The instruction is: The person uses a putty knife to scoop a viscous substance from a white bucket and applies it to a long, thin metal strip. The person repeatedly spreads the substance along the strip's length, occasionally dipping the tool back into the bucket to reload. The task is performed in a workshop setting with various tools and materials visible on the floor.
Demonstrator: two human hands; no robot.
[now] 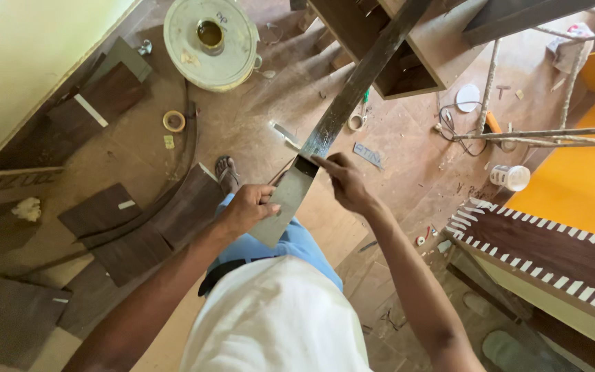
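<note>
Far left, dark brown laminate offcuts [101, 210] lie scattered on the dusty floor [242, 124], and above them stands a round white bucket lid with a small tin on it [210, 41]. A roll of tan tape [173, 121] lies on the floor just below the lid.

The left hand [249, 207] is closed around the near end of a long, narrow laminate strip, pale grey on its near part and dark brown beyond [332, 124]; the thumb lies on top and the fingers curl under its edge. The strip slants up and to the right, over a sandalled foot [227, 172] and light blue trousers.

The right hand [344, 180] grips the strip farther along, where pale meets dark, with the forefinger stretched out and pressing on its face.

At the right, a dark board edged with white tape tabs [545, 248] adjoins an orange panel [587, 179].
</note>
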